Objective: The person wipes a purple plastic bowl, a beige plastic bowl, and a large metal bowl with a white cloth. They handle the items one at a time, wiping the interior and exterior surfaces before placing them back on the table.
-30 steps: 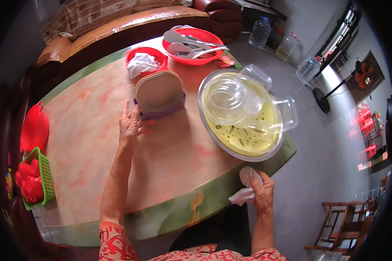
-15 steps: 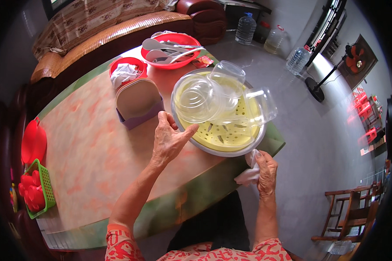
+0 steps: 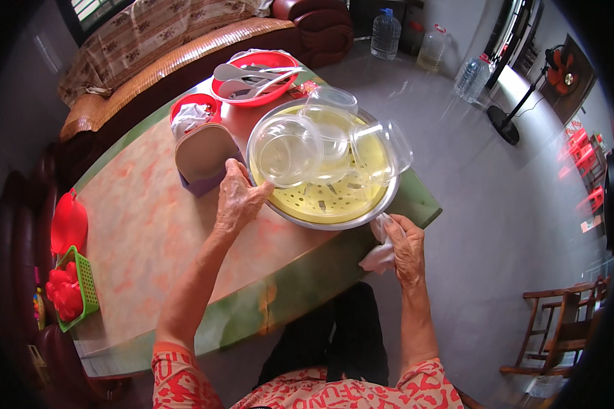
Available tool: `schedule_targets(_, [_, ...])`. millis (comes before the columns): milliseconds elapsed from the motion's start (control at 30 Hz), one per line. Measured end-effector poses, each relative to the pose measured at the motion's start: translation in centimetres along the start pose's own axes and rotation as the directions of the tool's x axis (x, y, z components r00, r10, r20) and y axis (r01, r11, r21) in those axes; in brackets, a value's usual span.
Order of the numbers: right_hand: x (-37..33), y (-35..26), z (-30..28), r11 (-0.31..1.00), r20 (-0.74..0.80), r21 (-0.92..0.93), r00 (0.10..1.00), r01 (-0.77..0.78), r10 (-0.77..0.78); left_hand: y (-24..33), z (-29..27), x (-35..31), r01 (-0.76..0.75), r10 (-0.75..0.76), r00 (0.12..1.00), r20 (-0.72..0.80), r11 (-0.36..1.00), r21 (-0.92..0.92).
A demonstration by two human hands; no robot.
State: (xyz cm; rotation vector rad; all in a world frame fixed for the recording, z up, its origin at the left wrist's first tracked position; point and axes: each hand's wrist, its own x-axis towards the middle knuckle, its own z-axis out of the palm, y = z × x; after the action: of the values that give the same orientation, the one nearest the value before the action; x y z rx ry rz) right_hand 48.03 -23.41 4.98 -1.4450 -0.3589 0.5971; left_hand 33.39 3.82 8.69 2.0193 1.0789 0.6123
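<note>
A silver-rimmed basin (image 3: 391,193) stands at the table's right end, with a yellow perforated strainer (image 3: 341,208) nested in it. Several clear plastic tubs (image 3: 288,148) lie piled inside the strainer, some tipped on their sides. My left hand (image 3: 240,198) grips the basin's left rim, thumb over the edge and fingers on the outer side, close to a purple-and-tan box (image 3: 205,160). At the near right rim, my right hand (image 3: 408,249) is closed on a crumpled white cloth (image 3: 378,258) that meets the basin's edge.
Behind the basin sit a red bowl (image 3: 258,97) with pale ladles and a smaller red bowl (image 3: 211,105) with white crumpled material. A green basket (image 3: 87,290) stands at the left edge. A wooden chair (image 3: 559,334), a fan (image 3: 508,123) and water bottles (image 3: 386,34) stand on the floor.
The basin has shifted slightly left, nearer the box, with both hands moving along with it. The whole view has also swung a little. The white cloth stays in my right hand.
</note>
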Motion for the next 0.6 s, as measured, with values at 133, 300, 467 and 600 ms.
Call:
schedule_targets(133, [0.6, 0.5, -0.6, 1.000, 0.014, -0.010, 1.000, -0.016, 0.016, 1.1, -0.8, -0.2, -0.010, 0.008, 1.000, 0.010, 0.987, 0.163])
schedule_targets(300, [0.8, 0.6, -0.7, 1.000, 0.018, -0.008, 1.000, -0.007, 0.007, 2.9, -1.8, -0.6, 0.129, -0.142, 0.986, 0.085, 0.981, 0.143])
schedule_targets(467, [0.9, 0.4, -0.6, 1.000, 0.036, -0.014, 0.999, -0.010, 0.010, 2.0, -1.8, 0.0, -0.049, 0.018, 0.997, 0.080, 0.912, 0.408])
schedule_targets(600, [1.1, 0.7, -0.4, 1.000, 0.039, -0.001, 0.999, 0.016, -0.016, 1.5, -2.0, 0.7, -0.079, 0.041, 0.993, 0.112, 0.930, 0.359])
